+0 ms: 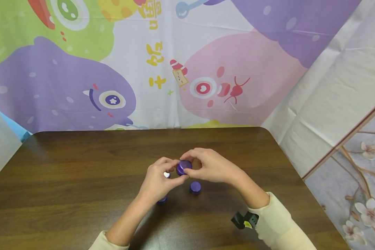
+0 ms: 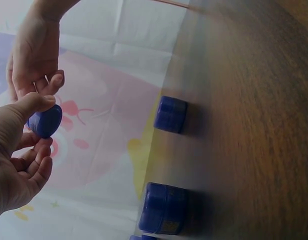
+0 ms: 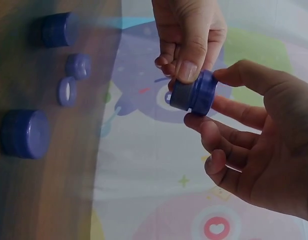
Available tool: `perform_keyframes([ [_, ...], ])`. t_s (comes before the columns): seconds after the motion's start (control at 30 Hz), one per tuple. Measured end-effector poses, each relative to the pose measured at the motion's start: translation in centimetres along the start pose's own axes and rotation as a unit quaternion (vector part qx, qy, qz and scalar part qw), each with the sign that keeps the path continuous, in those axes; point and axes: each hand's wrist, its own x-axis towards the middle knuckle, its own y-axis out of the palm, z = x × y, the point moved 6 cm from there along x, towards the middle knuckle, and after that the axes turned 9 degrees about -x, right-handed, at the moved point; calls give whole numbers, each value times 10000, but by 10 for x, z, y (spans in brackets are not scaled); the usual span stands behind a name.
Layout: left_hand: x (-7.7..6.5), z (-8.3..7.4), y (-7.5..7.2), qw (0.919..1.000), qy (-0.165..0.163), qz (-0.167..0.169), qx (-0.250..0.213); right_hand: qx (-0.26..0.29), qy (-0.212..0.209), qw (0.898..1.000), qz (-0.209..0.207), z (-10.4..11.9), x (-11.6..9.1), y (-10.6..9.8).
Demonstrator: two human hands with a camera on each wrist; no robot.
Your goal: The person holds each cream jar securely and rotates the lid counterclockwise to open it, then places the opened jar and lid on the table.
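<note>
Above the table, both hands hold a small purple jar (image 1: 183, 168) between their fingertips. In the right wrist view the jar (image 3: 181, 95) shows two parts with a narrow groove between them. My left hand (image 1: 159, 177) pinches the darker part, thumb on its near side. My right hand (image 1: 214, 166) grips the shinier end, a lid (image 3: 204, 93) by its look, with thumb and fingers at its rim. Below, another purple jar (image 1: 195, 188) stands on the table. A further purple jar (image 1: 162, 200) is partly hidden by my left wrist.
Behind my left hand, a small purple piece with a white inside (image 1: 166, 174) lies on the wooden table (image 1: 65, 180). Near it in the right wrist view is a small purple lid-like piece (image 3: 78, 66). A patterned cloth (image 1: 175, 111) hangs beyond the table's far edge.
</note>
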Motion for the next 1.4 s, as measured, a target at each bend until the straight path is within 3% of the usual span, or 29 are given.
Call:
perform_keyframes([
  [0.17,0,-1,0,10000,11,-11,14,115,-174,9997,91,1,-1,1],
  [0.4,0,-1,0,10000,-83,2,-50,75,125,9999,-5,-2,0,1],
  [0.63,-1,-1,0,10000,-14,-15,17,14,-123,9998,134,0,-1,2],
  [0.87,-1,0,-1,9998,-163,32,-93,171,213,9996,-46,-3,2,0],
  [1.1,-1,-2,-1,10000,12,-5,27,-18,-216,9997,58,2,0,0],
  [1.4,-1,-1,1,9999,-124,63,-72,-55,77,9999,-94,0,1,-2],
])
